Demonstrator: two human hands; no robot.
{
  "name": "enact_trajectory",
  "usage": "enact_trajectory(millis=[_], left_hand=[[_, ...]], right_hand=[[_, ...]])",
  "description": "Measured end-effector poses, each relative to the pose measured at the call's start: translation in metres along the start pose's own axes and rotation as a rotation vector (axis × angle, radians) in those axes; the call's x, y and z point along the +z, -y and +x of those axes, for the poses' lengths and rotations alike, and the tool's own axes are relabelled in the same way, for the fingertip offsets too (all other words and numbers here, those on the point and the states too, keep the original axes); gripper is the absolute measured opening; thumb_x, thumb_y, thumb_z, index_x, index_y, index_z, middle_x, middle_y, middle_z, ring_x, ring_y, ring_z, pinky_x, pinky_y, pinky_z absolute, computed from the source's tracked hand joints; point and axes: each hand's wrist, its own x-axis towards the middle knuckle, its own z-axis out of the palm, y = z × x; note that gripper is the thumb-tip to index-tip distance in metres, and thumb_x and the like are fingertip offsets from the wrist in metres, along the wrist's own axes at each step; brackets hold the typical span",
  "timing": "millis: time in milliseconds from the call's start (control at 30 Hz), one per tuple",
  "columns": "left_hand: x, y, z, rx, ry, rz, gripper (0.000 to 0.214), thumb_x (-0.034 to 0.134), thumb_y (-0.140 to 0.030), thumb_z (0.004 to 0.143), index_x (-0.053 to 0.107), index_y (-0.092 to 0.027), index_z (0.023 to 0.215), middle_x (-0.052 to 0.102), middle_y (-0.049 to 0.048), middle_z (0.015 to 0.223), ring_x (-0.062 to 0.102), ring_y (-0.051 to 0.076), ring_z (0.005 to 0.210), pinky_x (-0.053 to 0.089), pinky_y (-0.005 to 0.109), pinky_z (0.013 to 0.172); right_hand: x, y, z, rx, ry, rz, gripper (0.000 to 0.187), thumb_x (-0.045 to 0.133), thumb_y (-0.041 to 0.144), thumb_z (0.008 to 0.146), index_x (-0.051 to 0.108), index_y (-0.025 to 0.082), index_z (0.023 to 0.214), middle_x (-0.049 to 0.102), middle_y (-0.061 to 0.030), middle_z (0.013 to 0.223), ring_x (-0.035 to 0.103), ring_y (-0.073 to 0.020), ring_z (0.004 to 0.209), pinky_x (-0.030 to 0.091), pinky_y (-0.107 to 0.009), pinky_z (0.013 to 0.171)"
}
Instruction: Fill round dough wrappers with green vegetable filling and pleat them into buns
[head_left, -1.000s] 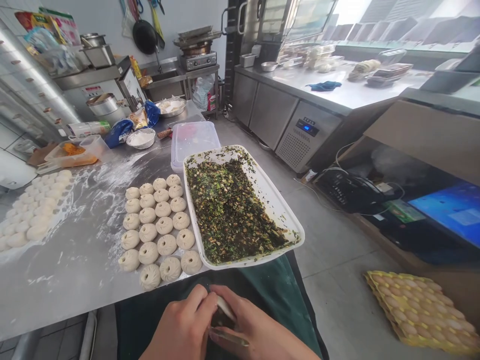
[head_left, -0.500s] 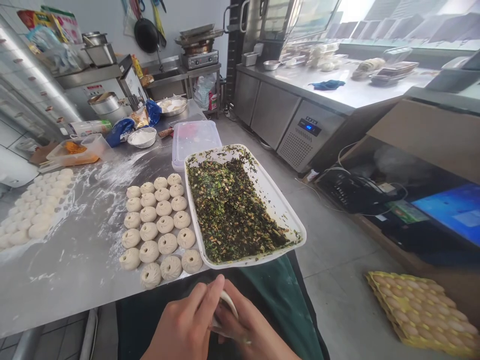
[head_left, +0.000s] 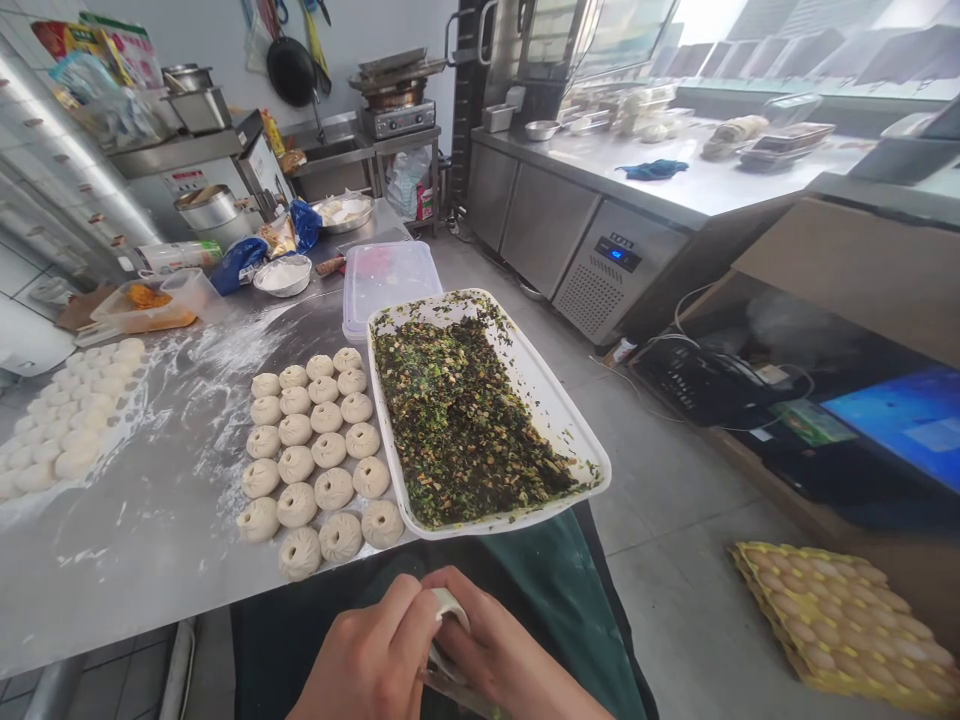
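Just in front of my body, my left hand (head_left: 371,650) pinches the edge of a bun wrapper (head_left: 452,606), a pale piece of dough. My right hand (head_left: 499,645) curls round the same dough from the other side. Most of the wrapper is hidden by my fingers, and its contents cannot be seen. Below the right fingers shows a thin flat strip with green bits, its kind unclear. Beyond the hands stands a white tub (head_left: 600,478) of chopped green filling (head_left: 465,420). Left of it, pleated buns (head_left: 328,450) sit in rows on the steel table (head_left: 172,540).
Dough pieces (head_left: 75,415) lie at the table's far left. A clear lid (head_left: 391,280), a bowl of flour (head_left: 283,275) and a plastic box (head_left: 161,305) stand farther back. An egg tray (head_left: 840,620) rests on the floor at right, near a cardboard box (head_left: 847,270).
My fingers have shifted along the wrapper's edge; the left thumb, raised before, is now folded down. Both hands stay in nearly the same place.
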Motion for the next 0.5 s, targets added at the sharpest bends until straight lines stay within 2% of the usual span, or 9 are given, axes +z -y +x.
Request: enact_trajectory(millis=[100,167,233,367,400,500], left_hand=[[0.001,0.002,0.000,0.019,0.021,0.030,0.041,0.041,-0.005,0.094,0.052,-0.015,0.132,0.066,0.0065,0.096,0.069,0.017,0.066,0.057,0.026,0.055],[0.001,0.005,-0.001,0.002,0.025,0.017,0.040,0.043,-0.004,0.091,0.055,-0.017,0.127,0.065,0.0054,0.093,0.070,0.019,0.068,0.057,0.027,0.055],[0.000,0.008,-0.001,-0.041,-0.003,-0.014,0.034,0.044,-0.004,0.091,0.058,-0.020,0.118,0.064,0.0043,0.091,0.070,0.019,0.071,0.059,0.028,0.058],[-0.001,0.010,-0.001,-0.041,-0.064,-0.015,0.051,0.043,-0.003,0.090,0.051,-0.016,0.138,0.068,0.0087,0.108,0.073,0.018,0.078,0.063,0.028,0.067],[-0.001,0.009,-0.001,-0.037,-0.066,-0.022,0.051,0.043,-0.002,0.089,0.052,-0.016,0.137,0.068,0.0089,0.108,0.073,0.018,0.079,0.063,0.027,0.068],[0.000,0.007,-0.001,-0.060,-0.058,-0.049,0.035,0.044,-0.004,0.090,0.058,-0.020,0.118,0.065,0.0053,0.095,0.072,0.019,0.078,0.062,0.027,0.066]], right_hand=[[-0.006,0.005,0.000,-0.063,0.015,-0.069,0.013,0.062,0.033,0.096,0.062,0.021,0.102,0.066,-0.0054,0.102,0.059,-0.0255,0.095,0.049,-0.036,0.086],[-0.009,0.007,0.000,-0.051,0.059,-0.001,0.024,0.068,0.036,0.094,0.063,0.022,0.112,0.066,-0.0054,0.108,0.059,-0.0270,0.100,0.048,-0.037,0.090],[-0.011,0.008,0.000,-0.037,0.080,0.116,0.030,0.062,0.043,0.098,0.062,0.023,0.122,0.067,-0.0052,0.110,0.059,-0.0273,0.103,0.048,-0.039,0.094],[-0.007,0.003,0.001,-0.131,0.108,0.255,0.034,0.049,0.050,0.106,0.061,0.025,0.125,0.062,-0.0048,0.108,0.058,-0.0251,0.097,0.049,-0.040,0.091],[-0.005,0.001,0.002,-0.134,0.113,0.273,0.034,0.049,0.051,0.106,0.060,0.025,0.125,0.061,-0.0045,0.107,0.058,-0.0243,0.095,0.050,-0.039,0.088],[0.000,-0.001,0.004,-0.081,0.080,0.298,0.033,0.049,0.052,0.106,0.057,0.025,0.122,0.060,-0.0030,0.102,0.056,-0.0224,0.090,0.050,-0.036,0.082]])
